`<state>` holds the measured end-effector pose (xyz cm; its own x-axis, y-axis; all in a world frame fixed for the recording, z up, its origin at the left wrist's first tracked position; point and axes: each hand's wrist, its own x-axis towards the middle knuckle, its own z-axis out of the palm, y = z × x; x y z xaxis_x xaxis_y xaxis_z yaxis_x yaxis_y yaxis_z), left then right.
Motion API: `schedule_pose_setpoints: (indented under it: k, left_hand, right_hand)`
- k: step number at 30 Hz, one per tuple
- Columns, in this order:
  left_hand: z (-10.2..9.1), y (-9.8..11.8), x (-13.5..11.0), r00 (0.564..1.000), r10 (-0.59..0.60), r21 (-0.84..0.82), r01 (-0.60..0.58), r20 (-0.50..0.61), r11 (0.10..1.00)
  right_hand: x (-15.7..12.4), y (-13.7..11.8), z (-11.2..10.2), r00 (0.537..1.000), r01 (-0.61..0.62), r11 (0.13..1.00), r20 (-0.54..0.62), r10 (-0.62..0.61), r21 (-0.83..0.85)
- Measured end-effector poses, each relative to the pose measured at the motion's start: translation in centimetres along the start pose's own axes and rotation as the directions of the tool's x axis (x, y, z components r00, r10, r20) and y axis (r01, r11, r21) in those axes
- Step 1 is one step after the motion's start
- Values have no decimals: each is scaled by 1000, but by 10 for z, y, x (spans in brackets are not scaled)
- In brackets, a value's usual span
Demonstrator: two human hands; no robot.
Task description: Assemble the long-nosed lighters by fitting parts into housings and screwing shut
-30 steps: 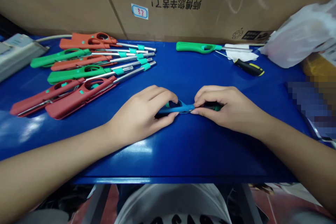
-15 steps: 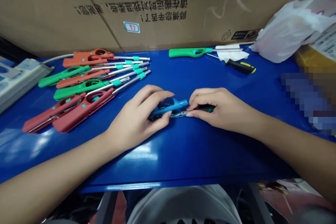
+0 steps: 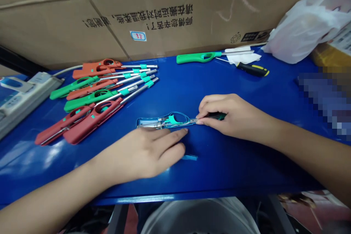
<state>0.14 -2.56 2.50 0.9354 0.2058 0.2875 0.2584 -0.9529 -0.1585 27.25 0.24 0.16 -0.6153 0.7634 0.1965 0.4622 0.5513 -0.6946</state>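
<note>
A blue long-nosed lighter (image 3: pixel 164 121) lies opened in the middle of the blue table (image 3: pixel 233 168), its inner parts and a teal trigger showing. My right hand (image 3: pixel 227 117) pinches the lighter's nozzle end by its green collar. My left hand (image 3: pixel 148 151) lies nearer the table's front edge, fingers stretched flat over a blue cover piece (image 3: pixel 189 157). Only the tip of that piece shows past the fingertips.
Several red and green lighters (image 3: pixel 95 98) are piled at the left. A single green lighter (image 3: pixel 197 57), a black-and-yellow screwdriver (image 3: pixel 252 69) and white paper lie at the back. A cardboard box (image 3: pixel 164 11) stands behind, a plastic bag (image 3: pixel 304 29) at right, a grey device (image 3: pixel 24 93) at far left.
My left hand has lifted the blue cover off the lighter and drawn it toward the front edge, leaving the lighter's inside open. My right hand stayed pinched on the nozzle end.
</note>
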Motion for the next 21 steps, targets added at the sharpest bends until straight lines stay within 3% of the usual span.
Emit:
schedule_pose_setpoints:
  k: [8,21]
  left_hand:
    - [3,16,-3,983,-119,-23,123,143,992]
    - [0,20,-4,974,-169,-75,182,147,980]
  right_hand:
    - [0,-1,-2,1000,-16,1000,2,16,-2]
    - [1,-4,-3,999,-48,999,10,48,-11]
